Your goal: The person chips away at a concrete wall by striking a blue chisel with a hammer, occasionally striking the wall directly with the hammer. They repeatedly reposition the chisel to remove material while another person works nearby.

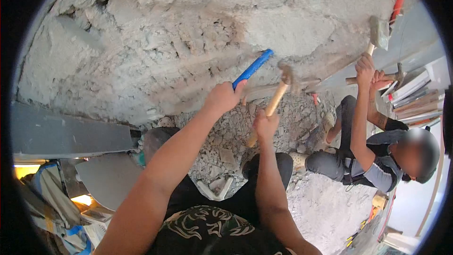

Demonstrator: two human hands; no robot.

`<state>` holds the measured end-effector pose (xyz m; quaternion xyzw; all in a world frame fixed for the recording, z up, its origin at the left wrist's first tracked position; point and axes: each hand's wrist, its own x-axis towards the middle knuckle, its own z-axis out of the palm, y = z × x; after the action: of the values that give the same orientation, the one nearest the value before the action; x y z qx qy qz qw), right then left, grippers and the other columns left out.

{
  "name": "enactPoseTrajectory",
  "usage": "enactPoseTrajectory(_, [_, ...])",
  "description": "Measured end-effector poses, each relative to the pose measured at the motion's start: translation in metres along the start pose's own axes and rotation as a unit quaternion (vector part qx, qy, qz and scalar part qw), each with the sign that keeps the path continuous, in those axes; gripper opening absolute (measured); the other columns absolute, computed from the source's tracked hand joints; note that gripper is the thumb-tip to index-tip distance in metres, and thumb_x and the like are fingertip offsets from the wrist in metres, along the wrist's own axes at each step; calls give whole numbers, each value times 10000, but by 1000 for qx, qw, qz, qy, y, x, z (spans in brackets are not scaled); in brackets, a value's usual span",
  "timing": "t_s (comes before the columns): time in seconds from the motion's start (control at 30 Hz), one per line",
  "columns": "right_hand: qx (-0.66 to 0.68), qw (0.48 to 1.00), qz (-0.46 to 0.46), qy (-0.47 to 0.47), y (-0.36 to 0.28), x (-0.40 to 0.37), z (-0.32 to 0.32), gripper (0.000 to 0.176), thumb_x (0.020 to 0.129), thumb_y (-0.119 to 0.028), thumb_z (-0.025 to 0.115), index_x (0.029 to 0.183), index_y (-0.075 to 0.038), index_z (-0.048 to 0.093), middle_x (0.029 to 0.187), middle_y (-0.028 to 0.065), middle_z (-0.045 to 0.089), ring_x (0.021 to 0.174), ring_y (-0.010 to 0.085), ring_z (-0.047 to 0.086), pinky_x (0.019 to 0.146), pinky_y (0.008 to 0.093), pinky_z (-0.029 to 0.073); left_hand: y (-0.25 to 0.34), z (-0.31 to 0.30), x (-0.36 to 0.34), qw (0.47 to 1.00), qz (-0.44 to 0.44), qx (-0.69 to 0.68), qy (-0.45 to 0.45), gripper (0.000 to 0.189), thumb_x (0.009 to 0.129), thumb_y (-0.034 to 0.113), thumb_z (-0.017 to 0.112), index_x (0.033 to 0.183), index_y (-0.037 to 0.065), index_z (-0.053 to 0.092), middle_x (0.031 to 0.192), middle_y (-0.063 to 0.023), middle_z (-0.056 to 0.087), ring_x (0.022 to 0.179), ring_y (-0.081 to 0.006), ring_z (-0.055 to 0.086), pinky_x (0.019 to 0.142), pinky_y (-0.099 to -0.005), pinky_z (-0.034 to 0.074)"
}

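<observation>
My left hand [222, 98] is closed around the lower end of a blue rod-like tool [254, 68], whose upper tip touches or nearly touches the rough grey wall [198, 42]. To its right my right hand [265, 125] grips the wooden handle of a hammer [277, 98]. The hammer head is blurred and lies just right of the blue tool's tip, apart from it. Around and below the blue tool the wall's surface is broken and crumbly.
Broken rubble [226, 137] covers the ground below the wall. At the right a co-worker [373, 156] crouches, holding a mallet [379, 33] and a hammer [398, 76]. A red tool [400, 1] is at the upper right. A grey beam [71, 132] stands at left.
</observation>
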<state>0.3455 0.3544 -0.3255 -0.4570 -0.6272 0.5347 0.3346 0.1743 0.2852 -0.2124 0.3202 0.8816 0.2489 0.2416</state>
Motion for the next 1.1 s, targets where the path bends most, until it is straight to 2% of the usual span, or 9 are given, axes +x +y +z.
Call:
enactPoseTrajectory(0.2, [235, 965, -103, 47, -120, -8, -48, 126, 848, -124, 635, 921, -21, 635, 692, 76, 605, 564, 175, 566, 545, 316, 484, -10, 12, -2, 1000, 19, 4, 23, 807, 989, 643, 383, 839, -81, 707, 774, -333, 656, 830, -497, 670, 755, -526, 539])
enactPoseTrajectory(0.4, [448, 789, -418, 48, -103, 4, -14, 132, 902, -92, 596, 1025, -43, 584, 782, 120, 591, 620, 183, 559, 592, 339, 490, 0, -3, -11, 1000, 4, -8, -13, 789, 973, 650, 392, 860, -57, 723, 796, -285, 690, 842, -447, 694, 794, -508, 546])
enactPoseTrajectory(0.5, [163, 982, 57, -76, -18, 2, 27, 83, 846, -83, 607, 866, -6, 581, 641, 51, 556, 493, 162, 548, 472, 319, 471, -1, 1, -13, 1000, -8, -4, -15, 787, 974, 646, 391, 859, -58, 723, 796, -296, 685, 846, -453, 692, 792, -505, 546])
enactPoseTrajectory(0.6, [164, 985, 43, 0, -32, -2, -5, 95, 846, -76, 599, 851, 16, 576, 587, 38, 523, 444, 137, 512, 429, 301, 441, -2, -2, -2, 1000, 1, -9, 0, 793, 974, 648, 392, 854, -64, 721, 798, -308, 680, 853, -459, 689, 793, -506, 545])
enactPoseTrajectory(0.73, [200, 975, -88, 51, -102, -7, -37, 91, 872, -67, 552, 839, 2, 602, 636, 74, 581, 534, 137, 562, 496, 294, 467, -3, -1, -9, 1000, 3, -12, -20, 802, 973, 654, 395, 890, -78, 714, 825, -317, 680, 878, -461, 687, 804, -510, 545])
enactPoseTrajectory(0.9, [507, 754, -419, -2, -139, 8, -33, 148, 910, 8, 502, 1049, -16, 547, 749, 132, 590, 668, 192, 606, 616, 336, 516, -6, 6, -5, 1000, 3, 18, 2, 807, 975, 658, 392, 946, -86, 704, 860, -321, 682, 895, -467, 683, 811, -512, 546])
enactPoseTrajectory(0.97, [214, 866, -367, 265, -35, 27, 8, 49, 901, -35, 552, 937, -12, 576, 687, 96, 583, 600, 188, 586, 561, 335, 502, -8, 8, -5, 1000, 2, 17, 5, 810, 977, 658, 387, 959, -89, 700, 871, -323, 682, 897, -470, 682, 810, -515, 546])
enactPoseTrajectory(1.03, [63, 998, -11, 25, -66, -13, 23, 98, 874, -87, 596, 827, -1, 597, 618, 47, 564, 530, 178, 562, 506, 330, 483, -6, 8, -3, 1000, -2, -1, -1, 823, 969, 669, 403, 826, -84, 700, 750, -322, 658, 797, -494, 673, 731, -525, 539])
enactPoseTrajectory(1.1, [64, 997, 16, 26, -35, -10, -8, 99, 853, -62, 587, 923, 6, 568, 680, 79, 574, 541, 166, 566, 504, 323, 487, -4, 4, -9, 1000, 2, 9, -14, 820, 974, 668, 387, 894, -86, 700, 819, -322, 672, 846, -485, 678, 770, -524, 542])
